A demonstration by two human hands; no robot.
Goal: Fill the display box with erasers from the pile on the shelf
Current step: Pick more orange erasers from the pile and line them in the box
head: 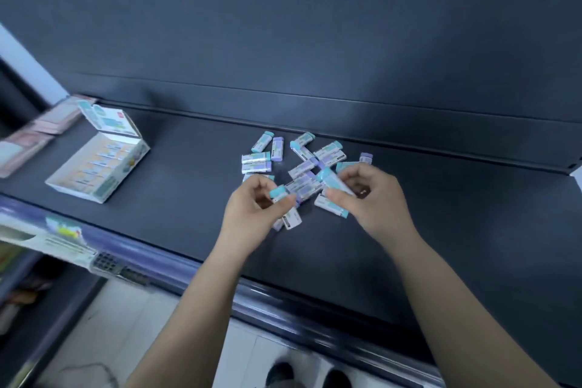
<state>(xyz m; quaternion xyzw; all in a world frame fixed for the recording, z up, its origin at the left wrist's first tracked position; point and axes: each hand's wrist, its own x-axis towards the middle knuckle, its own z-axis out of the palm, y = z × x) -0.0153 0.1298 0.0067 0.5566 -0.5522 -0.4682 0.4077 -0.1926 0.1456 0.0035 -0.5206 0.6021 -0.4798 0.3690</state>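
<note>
A pile of small erasers in white sleeves with teal or purple ends lies on the dark shelf, right of centre. My left hand pinches a teal-tipped eraser at the pile's near-left edge. My right hand grips another teal-tipped eraser over the pile's right side. The white display box stands at the left of the shelf, lid flipped up, with a row of erasers inside it.
Pink packets lie at the shelf's far left behind the box. The shelf's front edge carries a price-label strip. A dark back panel rises behind the shelf. Below are lower shelves, floor tiles and shoes.
</note>
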